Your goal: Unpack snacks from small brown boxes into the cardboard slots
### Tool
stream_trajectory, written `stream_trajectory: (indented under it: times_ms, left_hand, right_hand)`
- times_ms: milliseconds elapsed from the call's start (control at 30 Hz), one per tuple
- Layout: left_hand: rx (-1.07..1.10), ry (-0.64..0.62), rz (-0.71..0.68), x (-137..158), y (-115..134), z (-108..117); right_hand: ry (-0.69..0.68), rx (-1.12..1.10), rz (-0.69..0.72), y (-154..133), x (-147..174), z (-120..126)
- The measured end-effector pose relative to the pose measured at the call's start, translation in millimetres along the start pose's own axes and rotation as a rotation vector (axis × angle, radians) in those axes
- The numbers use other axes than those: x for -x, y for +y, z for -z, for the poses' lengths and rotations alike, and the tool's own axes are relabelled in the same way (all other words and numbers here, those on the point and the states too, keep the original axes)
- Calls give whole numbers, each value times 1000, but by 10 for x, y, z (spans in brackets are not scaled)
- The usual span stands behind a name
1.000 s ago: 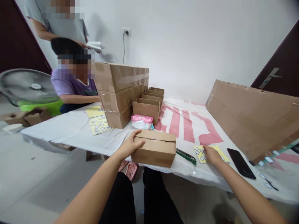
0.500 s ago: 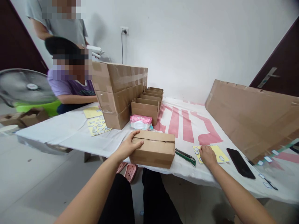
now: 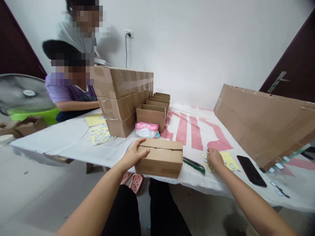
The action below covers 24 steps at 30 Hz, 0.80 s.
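Note:
A closed cardboard box [image 3: 159, 162] lies at the table's front edge, its top flaps meeting in a slightly gaping seam. My left hand [image 3: 135, 153] grips its left end, thumb across the top and fingers toward the far side. My right hand [image 3: 215, 159] is over a yellow sheet of small blue-edged stickers [image 3: 229, 160], its fingers curled together; what is between the fingertips is hidden. Between the box and that sheet lies a green utility knife [image 3: 194, 165]. A black phone [image 3: 251, 170] rests to the right of the sheet.
Stacked taped boxes [image 3: 123, 98] and a row of open boxes [image 3: 151, 114] stand behind, near a pink wipes pack [image 3: 147, 129]. More sticker sheets [image 3: 100, 132] lie left. A large cardboard panel [image 3: 261, 121] leans right. Two people are at the far left.
My right hand has shifted slightly up and left on the sticker sheet, its fingers more bunched. The standing person at the back has leaned down. My left hand stays on the box.

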<state>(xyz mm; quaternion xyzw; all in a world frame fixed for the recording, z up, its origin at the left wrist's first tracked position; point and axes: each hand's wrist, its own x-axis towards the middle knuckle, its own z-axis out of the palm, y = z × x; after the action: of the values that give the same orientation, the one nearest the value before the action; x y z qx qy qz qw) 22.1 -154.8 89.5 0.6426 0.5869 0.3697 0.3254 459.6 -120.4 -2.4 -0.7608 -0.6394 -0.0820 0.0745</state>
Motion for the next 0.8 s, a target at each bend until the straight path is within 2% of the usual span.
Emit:
stream_trajectory:
  times_ms: [167,367,467,600,700,800]
  left_hand:
    - [12,2,1,11,35,5]
    - [28,18,-1,-10,12,-9]
    - [28,23,0,-11,0,-11]
    - [47,26,-14,3,11,0]
    - [43,22,-22,5,28,1]
    - [30,14,-9,-4,36,-6]
  right_hand:
    - [45,31,78,-155,16,-99]
    - [66,0,103,-187,56,-167]
    - [39,-55,63,-86,-39,-125]
    - [16,-126,-41,182,-147,55]
    - [33,-136,-77,354,-87,192]
    - [30,-128,-90,377,42,215]
